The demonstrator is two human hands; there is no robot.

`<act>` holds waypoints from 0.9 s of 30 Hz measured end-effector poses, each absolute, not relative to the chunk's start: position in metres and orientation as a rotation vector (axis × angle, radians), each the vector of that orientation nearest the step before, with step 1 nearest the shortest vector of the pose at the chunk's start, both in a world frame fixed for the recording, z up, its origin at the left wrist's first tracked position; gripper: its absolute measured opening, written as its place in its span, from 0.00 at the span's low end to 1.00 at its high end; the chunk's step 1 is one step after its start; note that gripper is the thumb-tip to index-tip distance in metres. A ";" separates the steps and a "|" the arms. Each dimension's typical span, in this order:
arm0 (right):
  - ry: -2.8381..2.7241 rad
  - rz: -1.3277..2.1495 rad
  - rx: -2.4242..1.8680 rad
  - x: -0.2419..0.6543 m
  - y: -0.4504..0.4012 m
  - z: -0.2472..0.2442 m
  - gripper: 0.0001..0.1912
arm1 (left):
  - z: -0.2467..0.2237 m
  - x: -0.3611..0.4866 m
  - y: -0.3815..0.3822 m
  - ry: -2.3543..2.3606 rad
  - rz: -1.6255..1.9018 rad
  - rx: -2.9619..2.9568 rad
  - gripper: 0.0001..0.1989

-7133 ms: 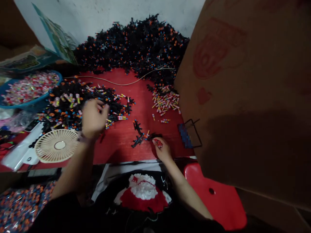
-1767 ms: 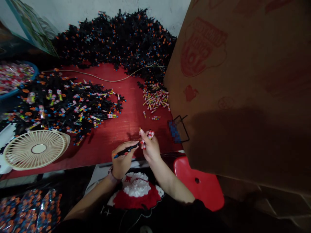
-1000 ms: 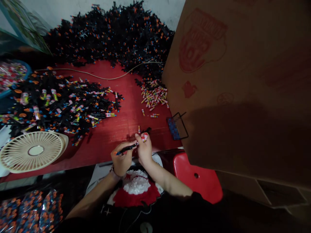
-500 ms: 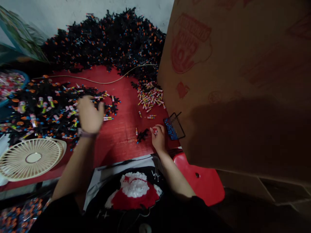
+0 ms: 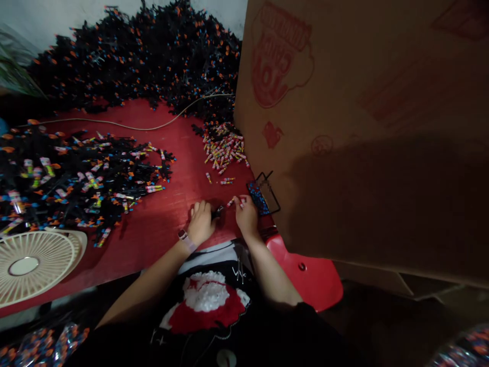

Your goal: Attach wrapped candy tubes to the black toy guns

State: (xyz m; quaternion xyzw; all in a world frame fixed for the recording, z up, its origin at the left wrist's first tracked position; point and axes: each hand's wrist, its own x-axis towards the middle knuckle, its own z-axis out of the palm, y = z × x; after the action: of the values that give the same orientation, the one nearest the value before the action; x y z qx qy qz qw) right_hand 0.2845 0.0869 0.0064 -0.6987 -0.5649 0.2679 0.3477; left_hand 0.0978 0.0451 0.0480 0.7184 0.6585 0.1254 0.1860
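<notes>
- Resting the left hand [image 5: 200,221] palm-down on the red tabletop [image 5: 168,239], with fingers lying close together and slightly curled; no hold showing clearly, so a grip there cannot be told.
- Reaching the right hand [image 5: 246,214] forward just beside the left, with fingertips drawn together at a small pink-and-white candy tube [image 5: 231,202]; too small in view to tell whether it is truly pinched.
- Lying between both hands and almost touching the left fingers: a small black plastic piece [image 5: 217,211].
- Sitting just right of the right hand: a pixelated blue object [image 5: 259,199] inside a black wire frame [image 5: 270,193].
- Spreading ahead of the hands: a small heap of candy tubes [image 5: 223,150], with a few loose tubes [image 5: 227,180] lying nearer the grip.
- Sprawling left of the left hand: a loose layer of black plastic pieces and candy tubes [image 5: 87,178].
- Rising farther ahead, well beyond the grip: a large mound of black pieces with orange and blue bits [image 5: 133,56], crossed by a thin tan cord [image 5: 126,125].
- Standing right of the hands: a large cardboard carton [image 5: 344,102], printed in red, above a red plastic stool [image 5: 305,272].
- Sitting far left of the grip: a cream desk fan [image 5: 34,265].
</notes>
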 end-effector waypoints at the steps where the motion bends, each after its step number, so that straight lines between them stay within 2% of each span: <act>1: -1.537 0.717 -1.915 0.281 0.092 0.012 0.23 | 0.046 0.094 0.043 1.830 0.392 2.024 0.07; 4: -1.732 0.788 -2.098 0.274 0.111 0.028 0.16 | 0.039 0.084 0.038 1.745 0.605 1.947 0.10; 7: -1.748 0.978 -1.979 0.271 0.123 0.037 0.08 | 0.035 0.074 0.034 1.663 0.916 1.716 0.13; 9: -1.572 1.185 -1.735 0.269 0.119 0.038 0.10 | 0.037 0.068 0.029 1.593 1.049 1.503 0.17; 13: -1.190 1.562 -1.150 0.258 0.086 0.042 0.20 | 0.053 0.064 0.013 1.434 1.054 1.175 0.27; 15: -1.184 1.590 -1.021 0.252 0.068 0.050 0.22 | 0.064 0.065 0.003 1.398 1.054 1.113 0.30; 22: -1.386 1.443 -0.931 0.246 0.047 0.083 0.15 | 0.094 0.062 -0.019 1.410 1.065 1.047 0.31; 27: -1.432 1.497 -0.946 0.249 0.044 0.096 0.18 | 0.106 0.061 -0.030 1.466 1.054 1.049 0.31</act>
State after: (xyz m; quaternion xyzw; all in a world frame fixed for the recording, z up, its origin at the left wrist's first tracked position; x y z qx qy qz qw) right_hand 0.2491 0.0443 0.0958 -0.3773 -0.5709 0.5970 0.4186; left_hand 0.0614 -0.0295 0.1065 0.4343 0.6068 0.4364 0.5029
